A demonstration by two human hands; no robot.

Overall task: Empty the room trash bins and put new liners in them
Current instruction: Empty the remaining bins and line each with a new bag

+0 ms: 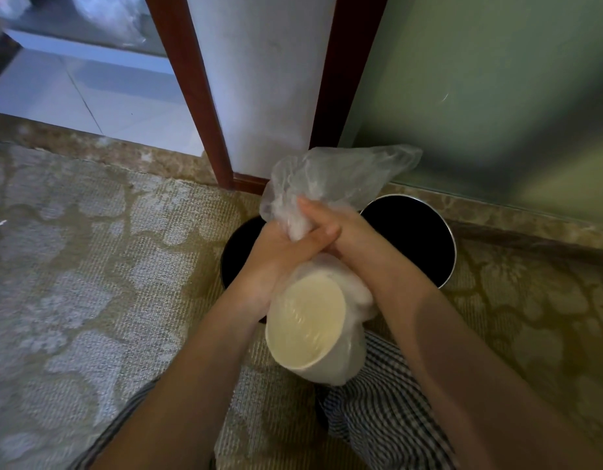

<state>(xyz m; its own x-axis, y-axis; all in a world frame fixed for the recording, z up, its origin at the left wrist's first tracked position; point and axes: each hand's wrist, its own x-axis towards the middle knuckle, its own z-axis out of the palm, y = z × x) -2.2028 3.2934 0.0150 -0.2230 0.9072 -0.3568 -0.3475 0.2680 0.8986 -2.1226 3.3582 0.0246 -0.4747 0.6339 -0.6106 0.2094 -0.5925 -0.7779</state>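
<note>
A clear plastic trash liner (330, 174) is lifted above two round black bins. Inside its lower part lies a white paper cup (307, 327), mouth toward me. My left hand (279, 252) and my right hand (351, 235) both grip the liner's bunched neck, fingers curled around it side by side. The loose top of the liner flares up above my hands. The right bin (425, 245) has a shiny metal rim and a dark interior. The left bin (239, 245) is mostly hidden behind my left hand and forearm.
Both bins stand on patterned beige carpet (90, 283) against a white wall panel with dark red wooden trim (191, 96). A frosted green glass panel (496, 96) rises at the right. A tiled floor (73, 89) lies beyond the doorway at the left. My checked trouser leg (388, 408) is below.
</note>
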